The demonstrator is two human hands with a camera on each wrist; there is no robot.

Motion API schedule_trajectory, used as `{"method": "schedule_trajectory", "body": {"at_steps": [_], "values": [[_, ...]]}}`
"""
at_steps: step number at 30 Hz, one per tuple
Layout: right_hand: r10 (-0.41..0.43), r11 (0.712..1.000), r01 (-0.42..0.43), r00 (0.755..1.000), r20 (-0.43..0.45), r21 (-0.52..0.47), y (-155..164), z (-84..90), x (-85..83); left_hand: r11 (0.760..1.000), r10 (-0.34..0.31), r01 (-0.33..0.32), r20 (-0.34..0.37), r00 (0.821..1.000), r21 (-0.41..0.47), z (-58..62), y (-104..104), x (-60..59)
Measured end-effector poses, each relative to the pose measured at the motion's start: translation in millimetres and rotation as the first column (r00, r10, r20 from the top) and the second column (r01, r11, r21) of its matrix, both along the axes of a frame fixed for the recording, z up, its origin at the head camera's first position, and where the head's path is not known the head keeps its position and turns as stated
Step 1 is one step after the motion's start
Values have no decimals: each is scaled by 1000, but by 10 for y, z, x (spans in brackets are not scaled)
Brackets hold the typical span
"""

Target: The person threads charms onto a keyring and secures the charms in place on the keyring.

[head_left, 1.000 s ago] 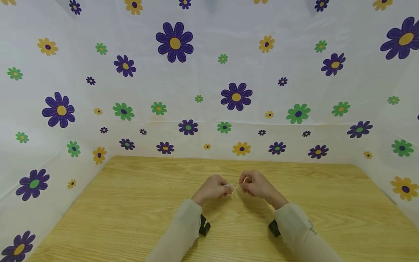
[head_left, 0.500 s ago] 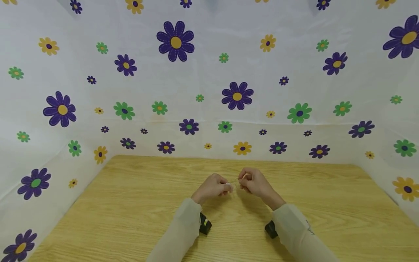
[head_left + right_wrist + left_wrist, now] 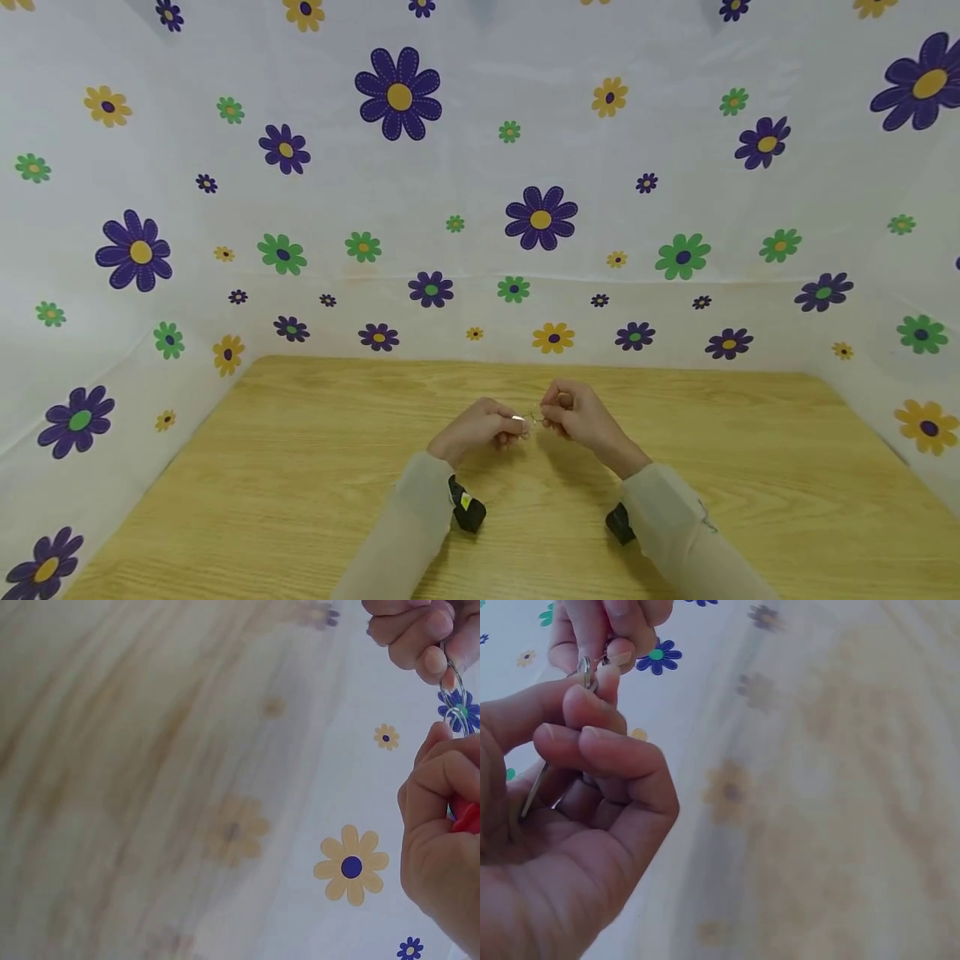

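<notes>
In the head view my left hand (image 3: 476, 431) and right hand (image 3: 588, 421) face each other above the table, with a thin metal key ring (image 3: 533, 417) between their fingertips. Silver wire loops (image 3: 454, 714) link the two hands in the right wrist view. My left fingers pinch one side of the ring; a thin, flat metal piece (image 3: 534, 791) sticks out below them toward the palm, its kind unclear. My right thumb and fingers pinch the other side. A red object (image 3: 466, 816) shows partly inside my right hand, mostly hidden.
The wooden table (image 3: 300, 467) extends around both arms. A white cloth (image 3: 465, 167) printed with flowers encloses its back and sides. Black wrist cameras (image 3: 468, 510) sit under the light sleeves.
My left hand has shifted slightly left, and its forearm with it. My right hand has moved a little up and left. Both hands keep their hold on the ring.
</notes>
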State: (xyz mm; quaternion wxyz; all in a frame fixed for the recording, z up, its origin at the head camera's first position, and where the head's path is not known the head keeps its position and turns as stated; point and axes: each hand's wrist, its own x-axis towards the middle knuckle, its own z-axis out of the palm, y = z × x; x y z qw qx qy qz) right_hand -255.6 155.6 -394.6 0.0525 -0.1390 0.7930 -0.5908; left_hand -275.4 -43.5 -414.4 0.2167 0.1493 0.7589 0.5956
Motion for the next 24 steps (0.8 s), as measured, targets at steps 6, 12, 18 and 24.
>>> {"method": "schedule_trajectory", "body": {"at_steps": [6,12,18,24], "values": [[94,994,-92,995,46,-53,-10,36,-21,999,-33,30,65,997,38,45,11,-23],[41,997,-43,999,18,69,30,79,-37,998,-53,49,78,996,45,60,6,-11],[90,990,-93,995,37,106,133,92,-53,999,-37,37,11,999,-10,90,-21,-7],[169,982,-172,985,47,77,199,69,-67,999,43,-45,-37,998,-31,111,-51,-6]]}}
